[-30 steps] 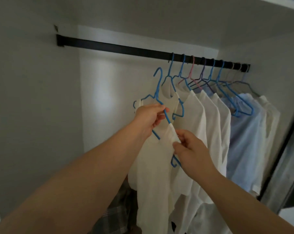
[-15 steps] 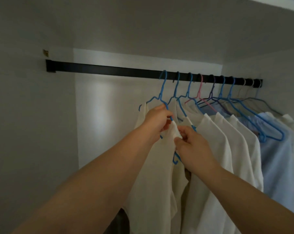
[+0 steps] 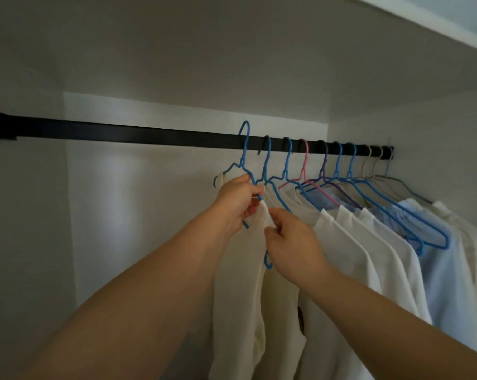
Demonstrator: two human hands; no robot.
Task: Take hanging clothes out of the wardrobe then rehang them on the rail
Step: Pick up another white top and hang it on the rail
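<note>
The left hand [image 3: 238, 200] gripped the blue hanger [image 3: 244, 157], its hook raised level with the black rail [image 3: 138, 135] but seemingly not yet seated. The right hand [image 3: 289, 242] pinched the cream shirt [image 3: 240, 283]. Other shirts already hung alongside; this rehang looked nearly done.

Pale grey wardrobe walls [image 3: 26, 215] surround a brighter white back panel [image 3: 149, 215] beneath a plain ceiling [image 3: 231, 50].
</note>
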